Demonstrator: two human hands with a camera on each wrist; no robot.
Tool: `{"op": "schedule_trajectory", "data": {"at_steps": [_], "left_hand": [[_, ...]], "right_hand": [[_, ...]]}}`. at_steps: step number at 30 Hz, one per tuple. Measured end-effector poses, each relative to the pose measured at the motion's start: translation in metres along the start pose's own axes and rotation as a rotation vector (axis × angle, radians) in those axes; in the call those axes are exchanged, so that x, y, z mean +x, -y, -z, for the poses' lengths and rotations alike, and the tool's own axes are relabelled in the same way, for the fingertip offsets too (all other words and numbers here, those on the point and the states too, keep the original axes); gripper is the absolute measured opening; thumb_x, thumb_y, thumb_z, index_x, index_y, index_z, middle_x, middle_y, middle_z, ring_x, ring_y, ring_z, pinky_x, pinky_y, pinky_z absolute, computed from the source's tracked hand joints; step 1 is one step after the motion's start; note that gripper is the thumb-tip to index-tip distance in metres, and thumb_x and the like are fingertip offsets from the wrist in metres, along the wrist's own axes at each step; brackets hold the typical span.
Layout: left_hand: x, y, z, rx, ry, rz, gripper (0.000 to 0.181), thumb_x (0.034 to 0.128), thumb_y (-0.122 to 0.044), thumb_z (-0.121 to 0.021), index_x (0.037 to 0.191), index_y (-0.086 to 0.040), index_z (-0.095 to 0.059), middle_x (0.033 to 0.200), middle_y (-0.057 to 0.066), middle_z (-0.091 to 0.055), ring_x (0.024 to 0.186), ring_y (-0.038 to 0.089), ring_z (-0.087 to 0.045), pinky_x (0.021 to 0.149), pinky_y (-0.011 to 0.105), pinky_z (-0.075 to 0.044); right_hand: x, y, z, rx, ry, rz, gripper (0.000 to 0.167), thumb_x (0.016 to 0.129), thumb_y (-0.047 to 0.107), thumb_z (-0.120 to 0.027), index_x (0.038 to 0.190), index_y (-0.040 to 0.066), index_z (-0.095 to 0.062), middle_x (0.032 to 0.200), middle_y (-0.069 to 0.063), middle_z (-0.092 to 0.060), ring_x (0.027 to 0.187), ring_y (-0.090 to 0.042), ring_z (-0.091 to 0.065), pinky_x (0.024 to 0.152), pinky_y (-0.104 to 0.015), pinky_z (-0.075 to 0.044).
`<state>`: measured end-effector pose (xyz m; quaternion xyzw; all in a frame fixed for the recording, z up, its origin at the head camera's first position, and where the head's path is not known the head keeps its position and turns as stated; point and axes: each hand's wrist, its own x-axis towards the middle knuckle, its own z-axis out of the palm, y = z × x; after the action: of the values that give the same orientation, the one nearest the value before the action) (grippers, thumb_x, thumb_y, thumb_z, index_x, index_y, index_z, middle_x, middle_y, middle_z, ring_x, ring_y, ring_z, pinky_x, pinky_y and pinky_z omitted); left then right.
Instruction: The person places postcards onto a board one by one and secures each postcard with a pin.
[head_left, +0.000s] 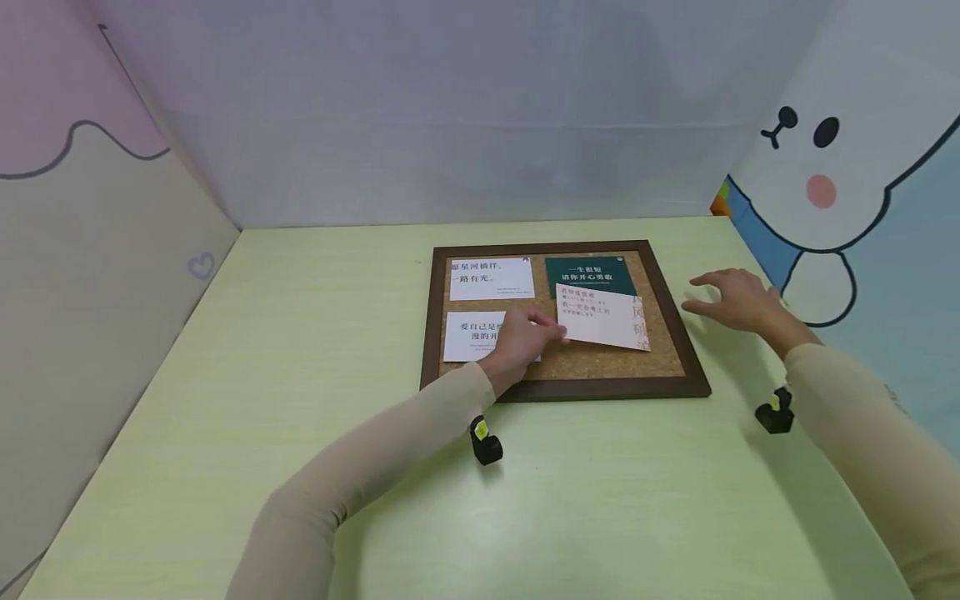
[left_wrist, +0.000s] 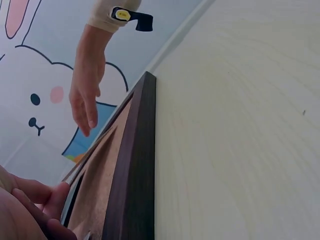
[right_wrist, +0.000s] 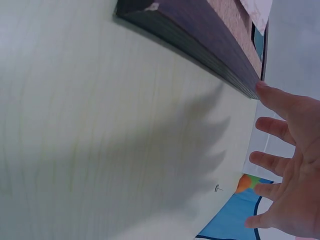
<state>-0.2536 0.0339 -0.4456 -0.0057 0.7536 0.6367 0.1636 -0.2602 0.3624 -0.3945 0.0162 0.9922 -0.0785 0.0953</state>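
Observation:
In the head view my left hand [head_left: 517, 342] pinches the left edge of a white card with pink print [head_left: 600, 317], which is tilted over a framed corkboard [head_left: 570, 389]. The card overlaps the lower edge of a dark green card [head_left: 588, 271]. Beneath the left hand lies a white card [head_left: 468, 333], partly covered by the hand. Past the board's right side, my right hand [head_left: 738, 304] hovers with fingers spread, holding nothing. The right wrist view also shows this right hand [right_wrist: 295, 160] apart from the frame.
Another white card [head_left: 491, 278] lies at the board's upper left. On the pale green table [head_left: 262, 333], a small pin-like thing [right_wrist: 218, 188] shows in the right wrist view near the edge. Walls with printed cartoon cloth [head_left: 825, 183] border the table.

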Motion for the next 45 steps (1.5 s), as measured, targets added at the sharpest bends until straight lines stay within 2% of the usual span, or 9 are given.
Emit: {"op": "schedule_trajectory", "data": {"at_steps": [6,15,19,26,30,37,39,41,45], "left_hand": [[-0.004,0.002,-0.007,0.045,-0.032,0.027,0.01,0.0845,-0.014,-0.075,0.077,-0.01,-0.069,0.091,0.001,-0.061,0.081,0.015,-0.049,0.065,0.028,-0.037],[-0.009,-0.001,-0.013,0.084,-0.057,0.058,0.014,0.0856,-0.012,-0.074,0.074,-0.009,-0.068,0.081,0.001,-0.07,0.08,0.014,-0.053,0.064,0.029,-0.036],[-0.01,0.0,-0.014,0.079,-0.05,0.1,0.015,0.0869,-0.013,-0.072,0.074,-0.009,-0.068,0.074,0.003,-0.074,0.073,0.01,-0.05,0.062,0.028,-0.034],[-0.01,0.004,-0.013,0.038,0.002,0.138,0.014,0.0899,-0.014,-0.069,0.077,-0.008,-0.067,0.071,0.003,-0.075,0.037,0.008,-0.032,0.038,0.024,-0.024],[-0.011,0.005,-0.013,0.011,0.032,0.122,0.014,0.0908,-0.014,-0.067,0.08,-0.006,-0.066,0.073,0.006,-0.075,0.034,0.006,-0.031,0.036,0.022,-0.024],[-0.012,0.004,-0.008,0.044,0.047,0.123,0.02,0.092,-0.017,-0.067,0.076,-0.004,-0.069,0.074,0.006,-0.075,0.039,0.009,-0.031,0.039,0.024,-0.024],[-0.012,0.001,-0.006,0.099,0.044,0.079,0.019,0.092,-0.019,-0.068,0.079,-0.005,-0.068,0.073,0.005,-0.074,0.044,0.009,-0.036,0.042,0.024,-0.026],[-0.012,-0.003,-0.003,0.21,0.04,-0.006,0.018,0.0909,-0.024,-0.07,0.087,-0.006,-0.066,0.075,0.002,-0.072,0.051,0.01,-0.043,0.046,0.025,-0.031],[-0.009,-0.014,0.003,0.615,0.038,-0.248,0.036,0.0872,-0.036,-0.073,0.11,-0.009,-0.063,0.089,-0.001,-0.064,0.073,0.013,-0.055,0.059,0.028,-0.043]], "right_hand": [[0.0,-0.002,-0.002,-0.001,-0.001,0.005,0.065,0.093,0.049,-0.056,0.138,0.002,-0.048,0.143,-0.036,-0.035,0.13,-0.056,-0.029,0.095,-0.083,-0.014],[-0.001,0.0,-0.003,-0.012,0.003,0.022,0.063,0.093,0.047,-0.057,0.137,0.002,-0.05,0.144,-0.035,-0.037,0.129,-0.057,-0.029,0.093,-0.084,-0.015],[-0.001,0.002,-0.003,-0.009,0.013,0.017,0.063,0.094,0.047,-0.057,0.138,0.003,-0.049,0.145,-0.035,-0.035,0.13,-0.057,-0.028,0.094,-0.084,-0.014],[-0.002,0.003,-0.003,-0.009,0.013,0.017,0.062,0.094,0.045,-0.057,0.137,0.001,-0.049,0.145,-0.036,-0.034,0.13,-0.059,-0.026,0.094,-0.084,-0.013],[-0.002,0.003,-0.003,-0.006,0.016,0.011,0.062,0.094,0.044,-0.057,0.137,0.0,-0.049,0.144,-0.036,-0.034,0.13,-0.06,-0.024,0.095,-0.084,-0.012],[-0.001,0.002,-0.004,-0.002,0.01,0.004,0.061,0.094,0.043,-0.058,0.136,-0.001,-0.049,0.144,-0.036,-0.033,0.13,-0.06,-0.024,0.095,-0.084,-0.012],[-0.001,0.002,-0.004,-0.001,0.008,0.003,0.061,0.094,0.043,-0.058,0.136,-0.001,-0.049,0.144,-0.036,-0.033,0.13,-0.06,-0.024,0.095,-0.084,-0.012],[-0.001,0.002,-0.004,0.0,0.006,0.003,0.062,0.094,0.045,-0.058,0.136,0.0,-0.049,0.144,-0.036,-0.033,0.131,-0.06,-0.023,0.096,-0.084,-0.011],[-0.001,0.001,-0.005,-0.005,0.002,0.015,0.063,0.094,0.046,-0.057,0.137,0.0,-0.049,0.145,-0.035,-0.033,0.131,-0.06,-0.023,0.096,-0.083,-0.012]]}}
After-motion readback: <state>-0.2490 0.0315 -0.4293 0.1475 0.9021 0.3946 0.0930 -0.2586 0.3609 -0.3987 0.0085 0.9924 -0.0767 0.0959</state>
